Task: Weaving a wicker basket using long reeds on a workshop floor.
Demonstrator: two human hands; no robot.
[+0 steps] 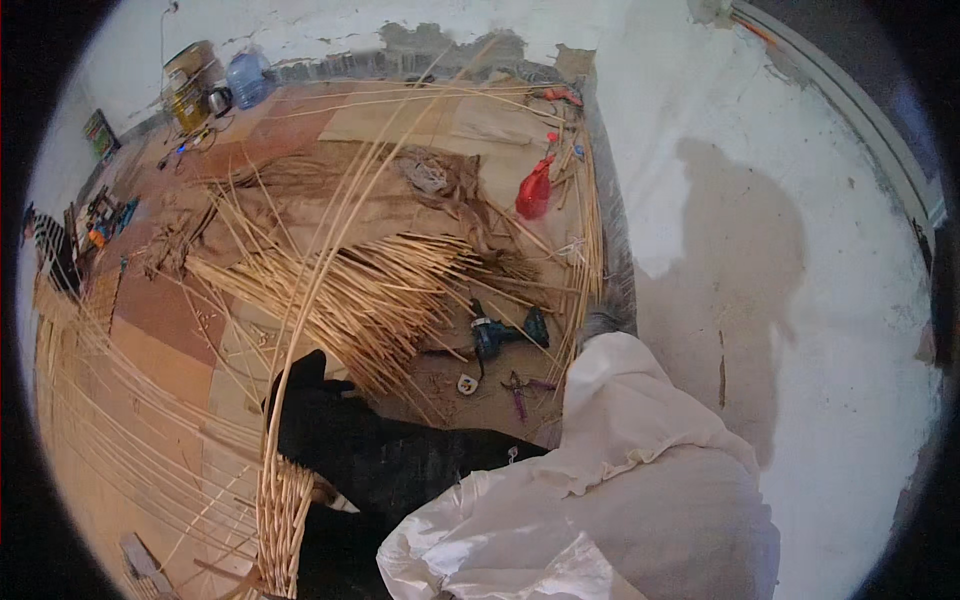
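Observation:
Woven wicker work (283,520) stands upright at the lower left, with long pale rods (318,270) rising from it and leaning to the upper right. Right against it lies a dark, black-clad shape (330,415); whether this is a sleeve, a glove or a leg I cannot make out. Beside the weave a small brown and pale patch (335,495) shows, too little to tell as fingers. My left hand is not clearly seen there, and my right hand does not show. Beige clothing (620,470) covers the lower middle.
A heap of cut rods (360,300) lies ahead on brown sacking (300,190). Nearer are a dark green cordless drill (500,335), a tape measure (467,384) and purple-handled pruning shears (520,392). A red bag (535,190) lies by the white wall (700,330); a blue water bottle (246,80) stands far back.

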